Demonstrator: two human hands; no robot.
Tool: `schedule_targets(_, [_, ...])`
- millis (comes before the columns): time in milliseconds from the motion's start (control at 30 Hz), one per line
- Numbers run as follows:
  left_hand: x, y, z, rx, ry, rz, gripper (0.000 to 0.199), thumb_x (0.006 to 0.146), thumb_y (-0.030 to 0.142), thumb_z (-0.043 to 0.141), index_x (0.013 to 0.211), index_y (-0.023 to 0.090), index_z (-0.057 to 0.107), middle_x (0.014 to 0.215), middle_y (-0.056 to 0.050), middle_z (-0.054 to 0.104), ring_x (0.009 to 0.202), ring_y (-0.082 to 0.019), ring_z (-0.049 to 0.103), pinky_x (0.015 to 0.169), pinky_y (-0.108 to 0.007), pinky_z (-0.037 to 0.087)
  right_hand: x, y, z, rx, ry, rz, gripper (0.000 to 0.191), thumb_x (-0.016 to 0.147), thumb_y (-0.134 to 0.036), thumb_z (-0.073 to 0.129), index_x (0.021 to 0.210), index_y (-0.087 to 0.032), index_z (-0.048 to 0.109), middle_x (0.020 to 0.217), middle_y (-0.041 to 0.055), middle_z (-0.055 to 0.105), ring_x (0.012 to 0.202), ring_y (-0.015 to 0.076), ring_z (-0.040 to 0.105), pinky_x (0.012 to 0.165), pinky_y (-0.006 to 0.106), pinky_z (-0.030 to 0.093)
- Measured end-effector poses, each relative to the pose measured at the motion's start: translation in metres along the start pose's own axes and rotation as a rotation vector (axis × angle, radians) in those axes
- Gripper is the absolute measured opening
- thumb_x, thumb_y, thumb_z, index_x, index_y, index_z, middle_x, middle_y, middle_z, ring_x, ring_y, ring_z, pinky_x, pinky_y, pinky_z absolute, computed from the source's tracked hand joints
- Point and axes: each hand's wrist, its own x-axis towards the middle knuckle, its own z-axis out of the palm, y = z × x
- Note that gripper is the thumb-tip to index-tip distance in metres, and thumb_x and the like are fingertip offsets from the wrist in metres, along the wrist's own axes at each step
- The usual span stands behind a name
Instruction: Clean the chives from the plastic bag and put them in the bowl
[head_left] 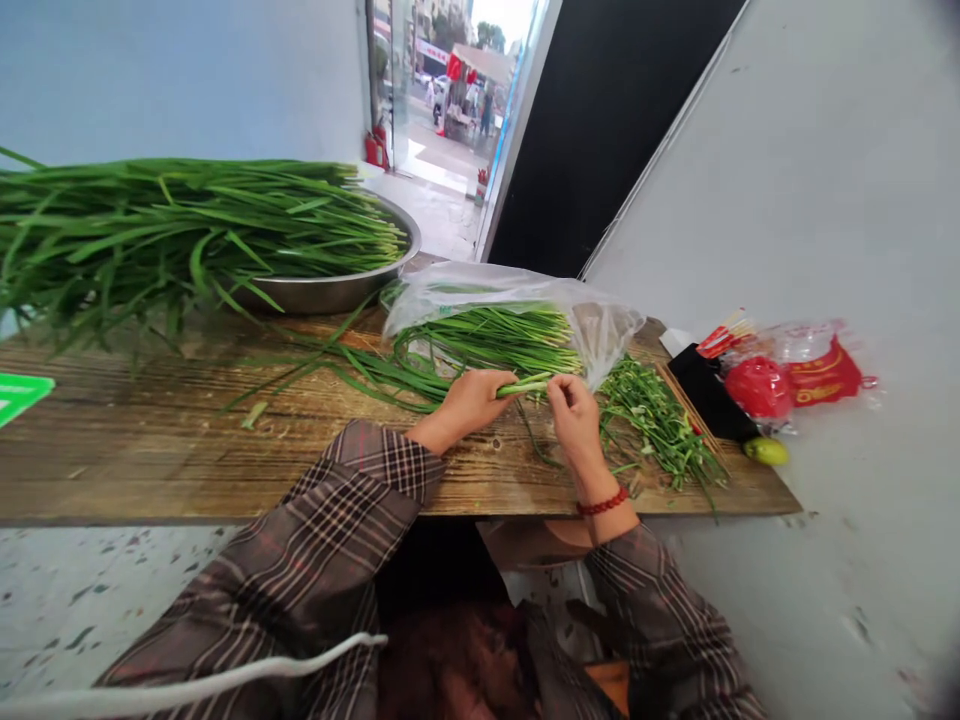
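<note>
My left hand (pixel 474 402) is closed around a small bunch of green chives (pixel 529 385), their pale ends pointing right. The fingers of my right hand (pixel 574 412) are pinched together at those pale ends; a red bead bracelet is on that wrist. Just beyond my hands, more chives (pixel 502 338) lie in an open clear plastic bag (pixel 480 277). To the right of my right hand is a pile of green trimmings (pixel 660 415). A large heap of chives (pixel 202 220) fills a metal bowl (pixel 330 293) at the back left.
The wooden table (pixel 187 450) has loose leaves scattered on it. At its right end are a black box (pixel 701 385), red plastic packages (pixel 765 385) and a yellow-green fruit (pixel 766 451). A green card (pixel 22 397) shows at the left edge. Behind is a doorway.
</note>
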Motion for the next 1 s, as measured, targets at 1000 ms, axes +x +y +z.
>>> schedule_targets(1000, [0.007,0.001,-0.016,-0.312,0.325,-0.253,0.031,0.084,0.044,0.054,0.079,0.015,0.065,0.054,0.003,0.049,0.055,-0.013,0.045,0.052,-0.024,0.033,0.031,0.042,-0.101,-0.885,-0.211,-0.217,0.026,0.094,-0.037,0.050,0.099,-0.025,0.073,0.105,0.0050,0.071,0.096,0.0221,0.060,0.080,0.034,0.038])
